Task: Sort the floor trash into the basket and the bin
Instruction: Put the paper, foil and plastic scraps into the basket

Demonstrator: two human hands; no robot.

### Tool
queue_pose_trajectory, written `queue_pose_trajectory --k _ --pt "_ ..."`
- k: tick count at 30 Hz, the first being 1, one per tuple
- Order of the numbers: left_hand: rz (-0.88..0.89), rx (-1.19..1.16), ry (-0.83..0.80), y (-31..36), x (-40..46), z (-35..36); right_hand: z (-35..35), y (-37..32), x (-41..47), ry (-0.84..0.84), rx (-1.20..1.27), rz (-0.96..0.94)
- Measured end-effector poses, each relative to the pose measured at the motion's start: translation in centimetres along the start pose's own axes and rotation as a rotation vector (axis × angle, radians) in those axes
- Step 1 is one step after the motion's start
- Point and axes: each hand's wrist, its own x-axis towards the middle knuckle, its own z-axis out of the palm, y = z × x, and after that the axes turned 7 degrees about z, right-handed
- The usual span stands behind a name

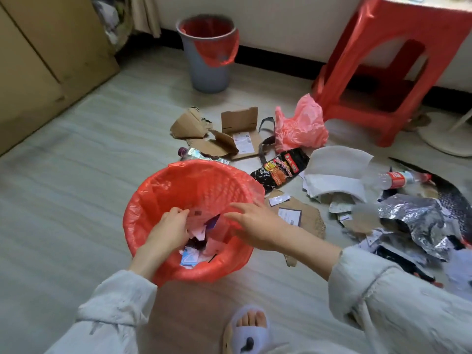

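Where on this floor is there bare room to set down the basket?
Bare floor lies left of the red-lined basket, up to the wooden cabinet, and between the basket and the grey bin. Right of the basket it is crowded: cardboard scraps, silver foil.

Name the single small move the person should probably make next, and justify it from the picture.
Probably let the left hand drop the paper scraps it pinches: it is already inside the red-lined basket. The right hand hovers open at the rim, free to fetch more.

Red-lined basket stands mid-frame, paper scraps inside. Grey bin, red liner, stands upright at top. Cardboard, wrappers, bottle lie scattered right.
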Motion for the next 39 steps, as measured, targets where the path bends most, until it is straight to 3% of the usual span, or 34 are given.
queue_pose_trajectory --k 4,8,14,20,24,28,33,39 --pt "0.12 -0.116 0.202 2.9 -1.0 -2.1 -2.4 1.1 -3.4 0.039 0.06 0.106" --pt "0.394 -0.227 0.291 11.0 -2.7 -6.1 -5.3 2.9 -9.8 0.059 0.049 0.284" --pt "0.785 -0.084 0.238 24.9 -5.8 -9.1 -8.9 6.4 -21.6 0.158 0.117 0.69" --pt "1.015 0.226 0.058 36.0 -10.6 -7.3 -6.6 8.7 -32.5 0.219 0.235 0.937" --pt "1.023 0.359 -0.087 41.2 -11.7 -3.0 -1.6 10.7 -37.1 0.222 0.338 1.027" --pt "1.019 0.335 -0.175 41.7 -10.4 4.9 5.6 12.7 -38.0 0.142 0.464 1.096" --pt "0.869 0.301 -0.406 37.7 -8.3 16.9 16.3 12.6 -36.3 0.022 0.619 1.091" --pt "0.713 0.314 -0.603 33.0 -7.5 26.0 26.8 10.5 -34.1 -0.213 0.738 1.063"
